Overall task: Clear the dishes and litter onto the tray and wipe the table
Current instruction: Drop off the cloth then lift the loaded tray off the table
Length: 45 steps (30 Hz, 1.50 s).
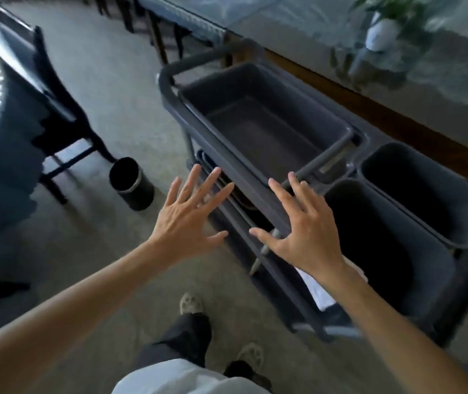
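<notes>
The big grey cart (227, 177) filled the middle of the frame, parked beside the long table (397, 89) at the upper right, likely so dishes had a short trip; its deep plastic tub (269, 123), the tray for the dishes, sat on top, smooth, boxy and holding nothing; two dark bins (397, 223) hung at the right end, probably for litter; a small round bin (131, 183) stood on the floor at the left; the left hand (187, 220) and right hand (304, 231) hovered low in the middle, fingers spread wide, holding nothing.
</notes>
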### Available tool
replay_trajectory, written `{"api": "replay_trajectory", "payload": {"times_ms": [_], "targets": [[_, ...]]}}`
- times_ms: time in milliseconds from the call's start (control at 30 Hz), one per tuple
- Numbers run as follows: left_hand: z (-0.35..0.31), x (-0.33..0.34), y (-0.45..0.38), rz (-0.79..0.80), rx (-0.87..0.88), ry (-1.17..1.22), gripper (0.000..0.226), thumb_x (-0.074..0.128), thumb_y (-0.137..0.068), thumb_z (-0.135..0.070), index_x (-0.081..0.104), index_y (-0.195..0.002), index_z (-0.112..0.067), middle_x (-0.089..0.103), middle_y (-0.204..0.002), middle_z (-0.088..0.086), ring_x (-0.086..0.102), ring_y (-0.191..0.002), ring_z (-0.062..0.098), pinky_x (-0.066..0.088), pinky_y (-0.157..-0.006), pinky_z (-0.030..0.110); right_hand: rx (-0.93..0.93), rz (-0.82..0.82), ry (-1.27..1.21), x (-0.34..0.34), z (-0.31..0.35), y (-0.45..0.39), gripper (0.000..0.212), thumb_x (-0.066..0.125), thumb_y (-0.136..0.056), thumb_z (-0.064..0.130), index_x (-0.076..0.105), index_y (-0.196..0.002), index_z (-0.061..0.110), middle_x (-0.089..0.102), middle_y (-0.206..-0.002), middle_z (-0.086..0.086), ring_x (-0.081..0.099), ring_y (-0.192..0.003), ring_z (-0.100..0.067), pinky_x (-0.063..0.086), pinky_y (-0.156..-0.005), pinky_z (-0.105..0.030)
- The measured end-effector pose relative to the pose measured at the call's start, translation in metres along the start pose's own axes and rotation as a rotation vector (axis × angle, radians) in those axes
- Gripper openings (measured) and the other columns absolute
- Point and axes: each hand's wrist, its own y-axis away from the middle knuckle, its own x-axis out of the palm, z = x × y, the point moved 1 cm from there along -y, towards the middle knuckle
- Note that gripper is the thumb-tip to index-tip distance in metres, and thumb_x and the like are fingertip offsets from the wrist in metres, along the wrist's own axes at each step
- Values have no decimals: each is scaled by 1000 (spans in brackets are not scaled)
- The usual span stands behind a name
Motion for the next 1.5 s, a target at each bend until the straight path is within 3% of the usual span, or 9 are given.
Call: {"api": "replay_trajectory", "payload": {"times_ms": [167,433,633,733,1033,1167,1333,1400,1500], "targets": [[102,-43,79,-87,-361,-65,96,59,-82,-71,8,-159,-45,-2,-171,-9,-13,-156,26,6,-125,57,-249,39,-91,35,97,-67,94,55,-80,84,34,-159,38,39,-165,-4,43,-147,-29,40,-114,-61],[244,-91,227,-202,-815,-75,97,62,-83,-69,9,-159,-45,-7,-170,-10,-20,-155,24,1,-125,55,-513,197,-192,119,288,-150,97,45,-79,90,24,-161,43,27,-170,1,29,-155,-28,37,-117,-61],[336,-114,342,-226,-1087,-58,96,57,-85,-74,1,-158,-48,-16,-168,-14,-24,-154,22,0,-124,59,-599,274,-262,189,430,-183,98,47,-75,91,26,-159,45,29,-169,3,30,-154,-27,40,-115,-60],[374,-124,386,-255,-1192,-43,91,43,-83,-78,2,-158,-48,-15,-169,-13,-24,-154,22,-2,-124,58,-623,346,-285,221,487,-197,97,53,-76,89,27,-159,46,31,-168,4,31,-153,-24,43,-113,-57],[507,-119,475,-403,-1536,125,82,58,-95,-55,12,-161,-39,-5,-170,-9,-16,-155,18,2,-123,53,-580,649,-425,319,637,-266,96,64,-77,82,27,-158,47,35,-165,3,32,-152,-17,38,-119,-47],[599,-99,498,-390,-1642,230,75,58,-98,-48,19,-160,-36,4,-170,-6,-8,-157,23,6,-124,51,-473,765,-507,378,706,-321,89,69,-82,73,30,-157,47,45,-155,1,47,-139,-19,44,-111,-42],[713,-84,516,-514,-1847,445,54,57,-99,-16,45,-151,-15,38,-160,12,32,-148,28,23,-121,37,-274,887,-551,470,774,-400,58,68,-96,46,51,-149,33,59,-144,-1,59,-122,-18,48,-107,-39],[749,-77,527,-530,-1973,502,51,55,-98,-13,48,-148,-12,48,-153,14,45,-139,30,32,-115,37,-193,914,-539,509,794,-427,45,69,-96,38,61,-140,27,65,-138,-1,62,-120,-17,48,-106,-36],[790,-61,546,-566,-2127,594,47,52,-99,-15,51,-146,-12,54,-149,10,50,-136,27,35,-115,37,-20,961,-539,561,819,-461,38,69,-96,29,67,-132,22,68,-130,-3,63,-114,-17,52,-107,-46]]}}
